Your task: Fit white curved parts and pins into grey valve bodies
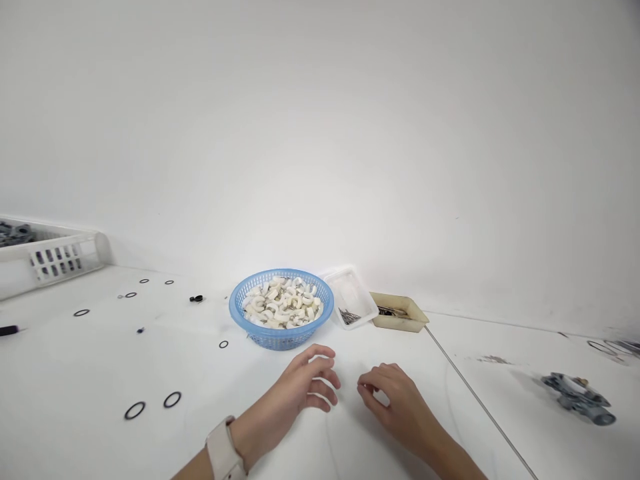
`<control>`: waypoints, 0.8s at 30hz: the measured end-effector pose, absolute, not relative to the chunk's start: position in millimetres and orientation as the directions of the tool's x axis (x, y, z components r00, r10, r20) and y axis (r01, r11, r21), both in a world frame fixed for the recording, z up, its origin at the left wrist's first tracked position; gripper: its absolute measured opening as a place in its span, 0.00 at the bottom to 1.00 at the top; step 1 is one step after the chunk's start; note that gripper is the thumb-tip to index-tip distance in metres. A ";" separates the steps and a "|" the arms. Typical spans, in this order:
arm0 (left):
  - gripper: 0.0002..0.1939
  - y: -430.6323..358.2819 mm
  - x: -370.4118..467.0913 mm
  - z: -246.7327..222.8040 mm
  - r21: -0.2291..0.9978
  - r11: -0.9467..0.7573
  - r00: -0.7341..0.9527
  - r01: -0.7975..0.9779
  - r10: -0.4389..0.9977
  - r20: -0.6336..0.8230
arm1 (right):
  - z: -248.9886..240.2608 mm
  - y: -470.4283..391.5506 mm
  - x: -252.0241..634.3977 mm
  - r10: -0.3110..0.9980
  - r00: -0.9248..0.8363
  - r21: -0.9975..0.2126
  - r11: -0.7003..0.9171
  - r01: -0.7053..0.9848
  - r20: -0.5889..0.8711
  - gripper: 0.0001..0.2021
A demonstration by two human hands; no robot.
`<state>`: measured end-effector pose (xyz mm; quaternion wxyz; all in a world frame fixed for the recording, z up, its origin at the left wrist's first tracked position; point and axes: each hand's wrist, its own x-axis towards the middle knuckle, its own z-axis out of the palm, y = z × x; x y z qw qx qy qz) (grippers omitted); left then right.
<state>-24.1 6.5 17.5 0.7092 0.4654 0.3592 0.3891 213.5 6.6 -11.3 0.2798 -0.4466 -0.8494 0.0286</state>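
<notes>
My left hand (pixel 305 387) hovers over the white table in front of the blue basket, fingers spread and slightly curled, nothing in it. To its right, my right hand (pixel 393 403) is closed in a pinch, thumb tip against the forefinger. Whatever may be between those fingertips is too small or hidden to make out. The blue plastic basket (pixel 281 340) is heaped with white curved pieces (pixel 280 303). Behind the hands lie a small white tray (pixel 350 293) with thin metal pins (pixel 349 316) and a cream-coloured bin (pixel 403 323) holding small dark parts.
Black rubber rings (pixel 173 399) and small black parts (pixel 197 299) are scattered at left. A white crate (pixel 65 257) with grey metal parts stands far left, near a dark-handled tool (pixel 9 330). At right lies a grey metal assembly (pixel 579 398), beyond a table seam (pixel 480 400).
</notes>
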 end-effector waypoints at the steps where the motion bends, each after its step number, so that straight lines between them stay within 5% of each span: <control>1: 0.21 8.0 -26.4 17.0 0.914 0.287 0.428 -0.288 0.892 -0.145 | -10.1 6.5 213.9 0.776 -0.438 -0.302 0.596 0.744 0.453 0.12; 14: 0.20 21.0 -33.0 9.6 0.912 0.206 0.266 -0.356 0.957 -0.112 | -13.4 6.3 214.2 0.771 -0.453 -0.284 0.603 0.746 0.447 0.11; 24: 0.19 18.9 -33.0 17.7 0.869 0.247 0.320 -0.429 0.941 -0.110 | -10.7 0.6 214.8 0.782 -0.485 -0.276 0.603 0.749 0.393 0.11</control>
